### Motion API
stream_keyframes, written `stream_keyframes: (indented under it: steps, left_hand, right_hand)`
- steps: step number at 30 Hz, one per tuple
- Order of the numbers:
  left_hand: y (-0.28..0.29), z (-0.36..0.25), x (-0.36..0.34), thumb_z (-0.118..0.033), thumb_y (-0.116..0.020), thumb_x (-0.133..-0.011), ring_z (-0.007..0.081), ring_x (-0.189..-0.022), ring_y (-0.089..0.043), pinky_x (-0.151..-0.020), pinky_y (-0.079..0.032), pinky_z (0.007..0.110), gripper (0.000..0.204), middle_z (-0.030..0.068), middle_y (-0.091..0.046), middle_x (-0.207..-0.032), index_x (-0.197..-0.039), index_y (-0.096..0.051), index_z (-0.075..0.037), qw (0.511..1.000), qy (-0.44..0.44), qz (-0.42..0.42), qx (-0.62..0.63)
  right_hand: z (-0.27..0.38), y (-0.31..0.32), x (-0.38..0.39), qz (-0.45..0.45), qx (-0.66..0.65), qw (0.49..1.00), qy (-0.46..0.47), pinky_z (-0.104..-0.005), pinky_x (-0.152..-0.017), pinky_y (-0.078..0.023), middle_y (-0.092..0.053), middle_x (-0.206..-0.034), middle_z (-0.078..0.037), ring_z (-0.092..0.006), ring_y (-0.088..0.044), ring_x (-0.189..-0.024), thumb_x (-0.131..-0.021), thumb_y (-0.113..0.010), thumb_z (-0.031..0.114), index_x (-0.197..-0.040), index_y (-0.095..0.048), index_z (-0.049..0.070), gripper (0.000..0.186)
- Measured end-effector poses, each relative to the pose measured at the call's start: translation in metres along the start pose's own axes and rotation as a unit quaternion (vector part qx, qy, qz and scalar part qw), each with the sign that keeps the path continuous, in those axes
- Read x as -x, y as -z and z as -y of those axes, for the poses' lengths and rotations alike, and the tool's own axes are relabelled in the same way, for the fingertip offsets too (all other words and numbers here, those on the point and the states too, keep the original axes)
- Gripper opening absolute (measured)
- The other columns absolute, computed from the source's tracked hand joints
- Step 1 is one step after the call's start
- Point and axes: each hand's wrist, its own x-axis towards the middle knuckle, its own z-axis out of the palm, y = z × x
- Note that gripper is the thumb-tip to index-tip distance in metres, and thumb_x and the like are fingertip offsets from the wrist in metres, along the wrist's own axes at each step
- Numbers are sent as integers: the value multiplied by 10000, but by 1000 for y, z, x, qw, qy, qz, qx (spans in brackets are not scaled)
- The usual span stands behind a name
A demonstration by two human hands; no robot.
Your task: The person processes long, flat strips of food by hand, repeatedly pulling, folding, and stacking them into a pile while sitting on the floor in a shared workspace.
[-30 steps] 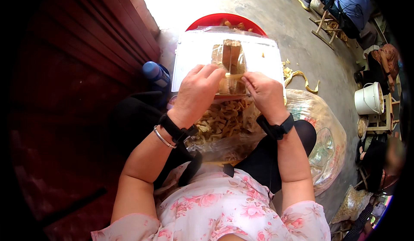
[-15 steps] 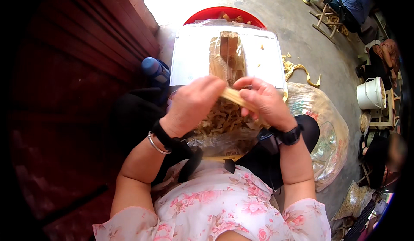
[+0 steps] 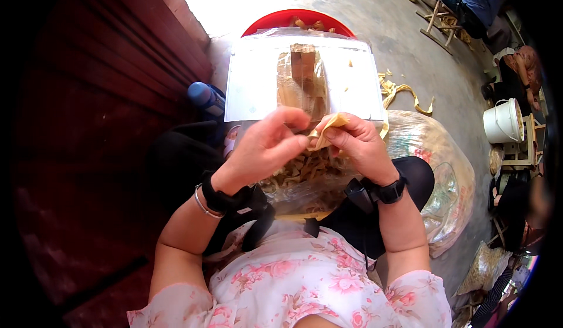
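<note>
My right hand (image 3: pixel 358 149) grips a pale yellow pliable strip (image 3: pixel 329 124), folded between thumb and fingers. Just left of it, my left hand (image 3: pixel 270 143) has its index finger bent and raised apart from the thumb, whose tip is close beside the strip. Beyond both hands, a wrapped brown wooden block (image 3: pixel 302 67) lies on a white board (image 3: pixel 249 76). The board rests over a red basin (image 3: pixel 275 20). Below my hands, many curled yellowish pieces (image 3: pixel 296 170) fill a clear plastic bag between my legs.
A blue bottle (image 3: pixel 202 96) stands at left by a dark red wooden door (image 3: pixel 94 140). At right are a large plastic bag (image 3: pixel 446 187), loose strips (image 3: pixel 422 105) on the concrete floor (image 3: pixel 387 29), a white bucket (image 3: pixel 498 126) and seated people (image 3: pixel 472 0) with wooden stools.
Both hands have moved back from the block toward me with the strip. The strip is now folded upward in my right hand, and my left hand's fingers have loosened from it.
</note>
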Motion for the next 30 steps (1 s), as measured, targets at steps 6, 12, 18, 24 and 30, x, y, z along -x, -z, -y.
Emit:
stream_keyframes:
  steps: [6, 12, 18, 24, 30]
  left_hand:
    - [-4, 14, -2, -101, -585, -911, 40, -672, -529, -589, -445, 198, 265, -1, -584, -829, -1154, -543, -2, 996, 66, 31, -47]
    - [-12, 17, -2, -57, -517, -894, 48, -624, -526, -561, -446, 201, 172, 5, -579, -771, -1050, -542, 10, 999, 39, 4, -32]
    - [-5, 5, -8, 39, -469, -878, 60, -602, -545, -524, -454, 184, 146, 38, -591, -848, -1001, -535, -5, 995, 21, -61, 79]
    - [-13, 9, -9, 66, -528, -846, 110, -652, -539, -600, -458, 219, 162, 61, -579, -865, -995, -532, 4, 894, -314, -78, -310]
    - [-9, 7, -4, -2, -585, -859, 172, -653, -582, -609, -472, 247, 109, 84, -594, -793, -958, -539, -4, 947, -106, -78, -292]
  right_hand:
    - [-3, 8, 2, -8, -29, 1000, -2, -210, -780, -458, -641, -925, 13, -54, -573, -858, -949, -572, 150, -1079, -640, 35, 186]
    - [-5, 9, 0, 63, 43, 994, 82, -213, -794, -457, -636, -933, 4, -63, -566, -866, -948, -572, 133, -1054, -653, 27, 170]
    - [-2, 4, 5, 8, -89, 996, -14, -235, -804, -456, -608, -964, 4, -97, -577, -882, -920, -611, 137, -1033, -635, 42, 149]
    - [-11, 3, -2, 21, -216, 973, -81, -179, -718, -476, -618, -945, -1, -55, -591, -827, -927, -591, 130, -1141, -547, 45, 235]
    - [-11, -13, 3, -50, -11, 998, -22, -210, -708, -482, -639, -892, -28, -71, -579, -739, -862, -673, 145, -1067, -585, 6, 264]
